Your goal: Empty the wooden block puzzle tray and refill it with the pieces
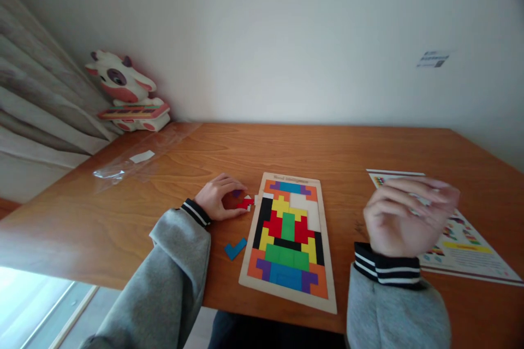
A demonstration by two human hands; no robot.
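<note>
A wooden puzzle board (326, 294) filled with coloured block pieces lies in front of me on the wooden table (327, 147). My left hand (219, 198) rests on the table just left of the board, fingers curled round a purple piece, with a red piece (245, 203) at its fingertips. A blue piece (235, 249) lies loose near the board's lower left. My right hand (403, 212) is raised above the table to the right of the board, smeared by motion, with something pale among its fingers.
A printed pattern sheet (470, 245) lies at the right under my raised hand. A cow-shaped toy (125, 92) stands at the back left corner by a curtain. A clear plastic bag (123, 169) lies on the left of the table.
</note>
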